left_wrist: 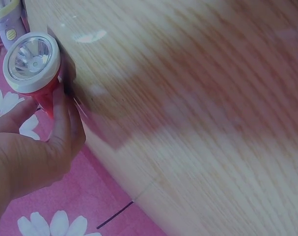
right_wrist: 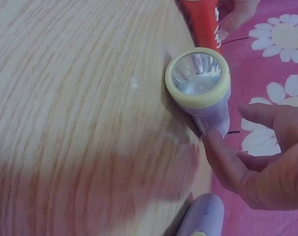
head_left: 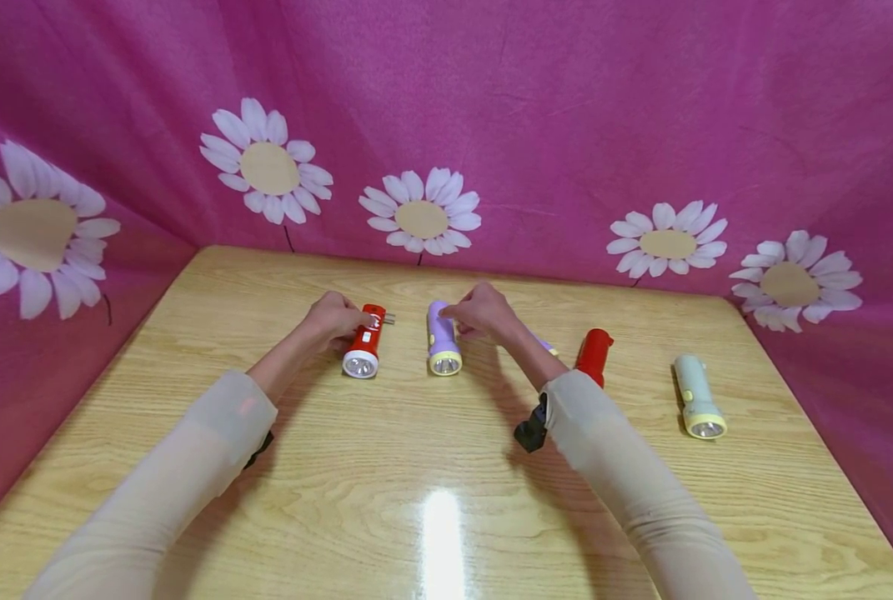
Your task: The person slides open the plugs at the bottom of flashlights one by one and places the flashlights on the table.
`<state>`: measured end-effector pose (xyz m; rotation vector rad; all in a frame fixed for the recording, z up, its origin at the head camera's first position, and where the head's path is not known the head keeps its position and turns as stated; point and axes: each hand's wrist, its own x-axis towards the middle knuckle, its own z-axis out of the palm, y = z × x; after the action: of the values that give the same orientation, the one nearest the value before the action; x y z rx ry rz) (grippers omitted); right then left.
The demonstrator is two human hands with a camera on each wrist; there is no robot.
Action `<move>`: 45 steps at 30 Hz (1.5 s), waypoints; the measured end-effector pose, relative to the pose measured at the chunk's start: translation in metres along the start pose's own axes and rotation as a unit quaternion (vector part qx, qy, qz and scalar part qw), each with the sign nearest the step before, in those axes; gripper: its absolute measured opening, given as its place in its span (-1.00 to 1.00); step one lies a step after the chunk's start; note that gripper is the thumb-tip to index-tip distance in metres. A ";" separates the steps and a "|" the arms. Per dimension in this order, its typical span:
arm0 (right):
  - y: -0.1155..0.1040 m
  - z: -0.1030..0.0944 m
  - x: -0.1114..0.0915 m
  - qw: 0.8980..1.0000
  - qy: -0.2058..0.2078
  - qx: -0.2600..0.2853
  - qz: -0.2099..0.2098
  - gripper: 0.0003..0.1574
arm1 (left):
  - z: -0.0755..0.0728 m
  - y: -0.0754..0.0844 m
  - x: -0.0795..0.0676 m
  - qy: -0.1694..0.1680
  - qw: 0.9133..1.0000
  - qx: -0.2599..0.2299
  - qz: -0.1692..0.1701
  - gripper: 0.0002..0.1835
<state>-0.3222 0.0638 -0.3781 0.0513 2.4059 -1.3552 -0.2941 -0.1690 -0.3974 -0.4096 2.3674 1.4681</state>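
Note:
My left hand (head_left: 332, 320) holds a red flashlight (head_left: 367, 342) with a white head, thumb on one side of its body and fingers on the other. Metal plug prongs (head_left: 389, 318) stick out from the side of that flashlight. To its right lies a lavender flashlight (head_left: 442, 337) with a pale yellow rim, lens facing me. My right hand (head_left: 485, 312) is at its right side; in the right wrist view a fingertip (right_wrist: 213, 135) touches the lavender body, while the thumb (right_wrist: 259, 114) stands apart from it.
Partly hidden behind my right forearm are another lavender flashlight (right_wrist: 205, 216) and a second red flashlight (head_left: 594, 354). A pale green flashlight (head_left: 697, 396) lies at the right of the wooden table (head_left: 341, 500). Pink cloth (head_left: 536, 125) with white flowers hangs behind the table.

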 end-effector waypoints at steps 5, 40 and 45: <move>0.002 0.003 0.002 1.000 -0.007 0.017 0.013 -0.60 | -0.001 0.000 0.000 0.003 1.000 0.003 -0.002 -0.67; 0.006 0.011 0.010 0.999 -0.033 -0.020 0.033 -0.53 | -0.002 0.000 -0.002 -0.007 1.000 -0.019 -0.005 -0.66; 0.006 0.011 0.010 0.999 -0.034 -0.010 0.035 -0.54 | -0.002 -0.001 0.000 -0.012 0.999 -0.037 -0.016 -0.64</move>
<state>-0.3271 0.0564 -0.3921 0.0813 2.3386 -1.2798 -0.2938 -0.1711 -0.3968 -0.4443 2.2821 1.5413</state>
